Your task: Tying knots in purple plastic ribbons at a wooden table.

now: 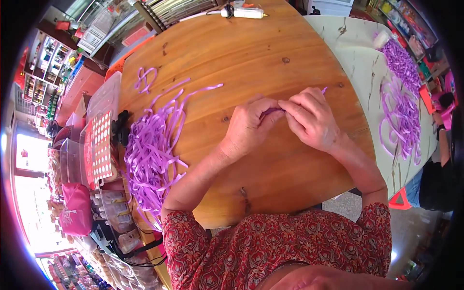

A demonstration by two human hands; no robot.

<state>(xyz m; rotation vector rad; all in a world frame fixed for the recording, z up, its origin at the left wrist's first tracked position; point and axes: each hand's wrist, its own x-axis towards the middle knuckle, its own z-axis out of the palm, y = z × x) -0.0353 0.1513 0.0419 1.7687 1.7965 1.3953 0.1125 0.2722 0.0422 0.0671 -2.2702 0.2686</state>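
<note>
Over the middle of the wooden table [232, 53], my two hands meet fingertip to fingertip. My left hand [251, 122] pinches a piece of purple ribbon [271, 111], of which only a short dark stretch shows between the fingers. The fingers of my right hand [311, 118] are curled closed on the same ribbon, and a small purple end sticks out beyond its knuckles. How the ribbon is folded inside the fingers is hidden. To the left of my left forearm lies a loose heap of purple ribbon strips [152, 150].
A looped strip [145, 79] lies beyond the heap. At the far edge sits a white glue gun [244, 12]. The white marbled table [348, 48] on the right bears long ribbons [401, 116] and a pile of small purple pieces [401, 63]. Another person [435, 179] is at far right; plastic boxes [104, 101] stand left.
</note>
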